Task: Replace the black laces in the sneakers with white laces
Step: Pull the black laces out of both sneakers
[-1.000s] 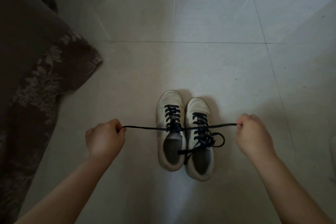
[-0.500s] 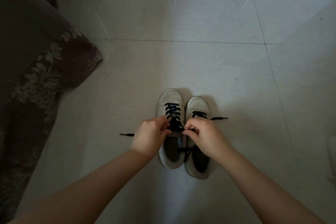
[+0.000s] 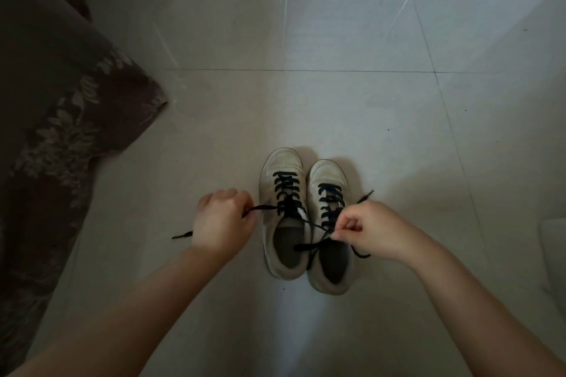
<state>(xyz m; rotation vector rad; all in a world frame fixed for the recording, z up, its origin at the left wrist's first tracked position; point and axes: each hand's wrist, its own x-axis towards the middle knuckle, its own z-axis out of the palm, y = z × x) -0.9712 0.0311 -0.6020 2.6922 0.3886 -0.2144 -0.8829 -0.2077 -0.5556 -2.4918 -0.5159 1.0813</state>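
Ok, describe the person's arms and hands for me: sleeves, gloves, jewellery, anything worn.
Both forearms are bare as far up as the head view shows; no sleeve or cuff enters the frame. The left hand and the right hand wear no gloves, and no watch, bracelet or ring is visible on the wrists or the fingers that show. The light is dim, so fine marks cannot be made out.

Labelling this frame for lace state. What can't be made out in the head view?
- Lace of the left sneaker: the stretch inside the left hand is hidden by its curled fingers.
- Right hand: it pinches a black lace, but which sneaker's is lost in the crossing strands.
- Pale object: cut off by the right edge.
- White laces: none in view.
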